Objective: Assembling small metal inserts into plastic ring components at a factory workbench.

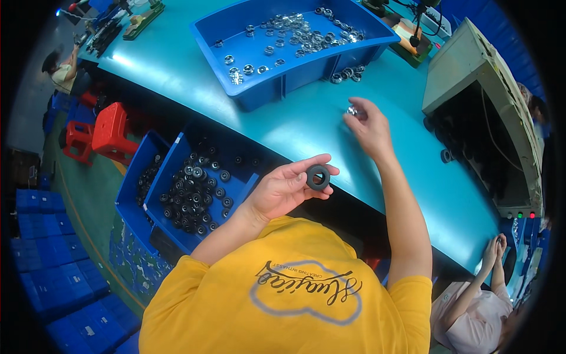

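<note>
Held between the thumb and fingers of my left hand is a small black rubber tyre, its open centre facing up at me. My right hand is over the blue-green worktable, pinching a small shiny chrome wheel hub between thumb and fingertips. The hub is apart from the tyre. Beyond my right hand, several loose chrome hubs lie on the table against a large blue tray. Many more chrome hubs are spread inside that tray.
Below the table edge at left, a blue bin holds many black-tyred wheels. Red stools and stacked blue crates stand farther left. At right is a pale machine housing with a dark opening; a co-worker sits near it.
</note>
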`<state>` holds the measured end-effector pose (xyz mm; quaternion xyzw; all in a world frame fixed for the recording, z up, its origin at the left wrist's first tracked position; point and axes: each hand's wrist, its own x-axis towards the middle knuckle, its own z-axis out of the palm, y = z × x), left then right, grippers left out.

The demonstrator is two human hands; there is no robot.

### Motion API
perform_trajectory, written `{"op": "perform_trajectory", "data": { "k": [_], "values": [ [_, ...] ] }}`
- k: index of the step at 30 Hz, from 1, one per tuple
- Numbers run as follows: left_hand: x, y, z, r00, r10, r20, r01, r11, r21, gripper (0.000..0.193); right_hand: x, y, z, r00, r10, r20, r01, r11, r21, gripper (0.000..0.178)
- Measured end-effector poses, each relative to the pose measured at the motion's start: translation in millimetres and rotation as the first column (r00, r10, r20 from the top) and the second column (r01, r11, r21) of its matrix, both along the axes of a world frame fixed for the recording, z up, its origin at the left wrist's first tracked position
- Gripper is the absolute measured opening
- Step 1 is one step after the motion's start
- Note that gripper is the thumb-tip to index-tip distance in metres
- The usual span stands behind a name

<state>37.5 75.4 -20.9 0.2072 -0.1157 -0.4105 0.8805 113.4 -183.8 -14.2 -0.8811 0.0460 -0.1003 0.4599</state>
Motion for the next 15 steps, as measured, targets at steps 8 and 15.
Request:
{"op": "perform_trajectory", "data": {
  "k": [8,15],
  "values": [
    [-3.0,-19.9,-3.4,0.996,-0.06,-0.063,0.061,0.998,0.012,0.061,-129.9,-2.9,34.2,0.996,0.018,-0.083,0.042,0.743,0.668,0.034],
    [-7.7,-34.5,-6.2,0.995,-0.073,-0.069,0.077,0.995,0.061,0.056,-183.2,13.0,17.8,0.996,0.032,-0.081,0.052,0.526,0.849,0.034]
  ]
}}
